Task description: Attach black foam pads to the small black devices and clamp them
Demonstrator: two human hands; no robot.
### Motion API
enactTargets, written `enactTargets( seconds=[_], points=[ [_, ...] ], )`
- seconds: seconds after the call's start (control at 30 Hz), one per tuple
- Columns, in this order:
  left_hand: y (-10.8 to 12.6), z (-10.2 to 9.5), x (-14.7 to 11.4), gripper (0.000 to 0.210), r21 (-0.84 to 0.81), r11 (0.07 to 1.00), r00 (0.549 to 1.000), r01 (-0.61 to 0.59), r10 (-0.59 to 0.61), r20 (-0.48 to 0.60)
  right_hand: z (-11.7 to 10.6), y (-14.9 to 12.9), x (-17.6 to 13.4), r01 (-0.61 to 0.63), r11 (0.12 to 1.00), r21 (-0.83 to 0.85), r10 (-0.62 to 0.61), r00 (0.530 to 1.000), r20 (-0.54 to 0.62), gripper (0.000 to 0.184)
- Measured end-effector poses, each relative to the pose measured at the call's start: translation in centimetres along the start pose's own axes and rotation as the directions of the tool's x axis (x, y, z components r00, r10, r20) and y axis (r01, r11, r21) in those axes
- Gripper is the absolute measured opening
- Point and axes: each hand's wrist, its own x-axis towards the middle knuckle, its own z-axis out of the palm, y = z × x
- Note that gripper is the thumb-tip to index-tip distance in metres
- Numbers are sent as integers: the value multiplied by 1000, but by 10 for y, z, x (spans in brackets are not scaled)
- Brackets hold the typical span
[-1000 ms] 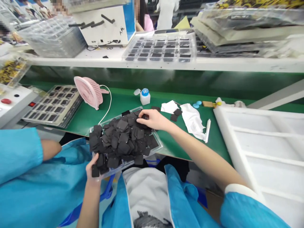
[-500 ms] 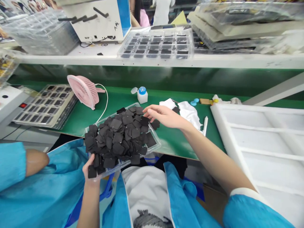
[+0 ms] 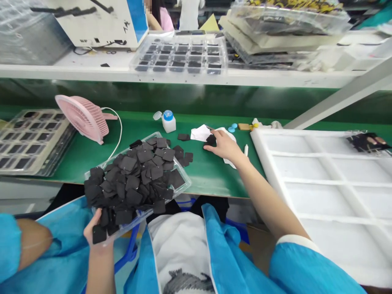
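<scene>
My left hand (image 3: 92, 229) grips the near left corner of a clear plastic tray (image 3: 184, 184), which sticks out over the table's front edge. Heaped in the tray are many small black square pieces (image 3: 133, 179) with rounded corners. My right hand (image 3: 226, 146) is over the table, fingers apart, with thumb and forefinger on either side of a black piece (image 3: 210, 140). Whether they touch it I cannot tell. Under and beside that hand lie a white cloth (image 3: 229, 162) and a crumpled white sheet (image 3: 200, 133). Several loose black pieces (image 3: 183, 137) lie between tray and hand.
A pink fan (image 3: 84, 118) and stacked compartment trays (image 3: 30, 141) stand at left. Behind is a white bottle (image 3: 169, 123) with its blue lid flipped up. A white divided frame (image 3: 309, 179) occupies the right. At far left shows a co-worker's arm (image 3: 33, 243).
My right hand has moved right, from the tray's far right corner to the black piece by the white cloth. My left hand still holds the tray. The view has swung right.
</scene>
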Motion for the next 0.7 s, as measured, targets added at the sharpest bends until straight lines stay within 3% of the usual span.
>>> enactTargets(
  seconds=[0.07, 0.13, 0.33, 0.53, 0.7],
  points=[
    [1, -6, 2, 52, -36, 999, 999, 23, -22, 38, 11, 12, 4, -31, 1000, -5, 31, 997, 70, 79],
    [2, -12, 3, 52, -53, 998, 997, 27, -23, 68, 19, 19, 8, -74, 996, 47, 69, 993, 100, 77],
    [0, -14, 0, 53, -74, 994, 986, 76, -64, 153, 23, 19, 10, -47, 998, 45, 42, 993, 107, 35],
    [-3, -7, -3, 54, -104, 992, 975, 74, -50, 218, 21, 16, 17, -126, 991, 44, 118, 981, 152, 40],
    [-3, -6, -2, 54, -104, 991, 975, 81, -57, 216, 20, 20, 35, -136, 989, 53, 122, 971, 206, 32]
  ],
)
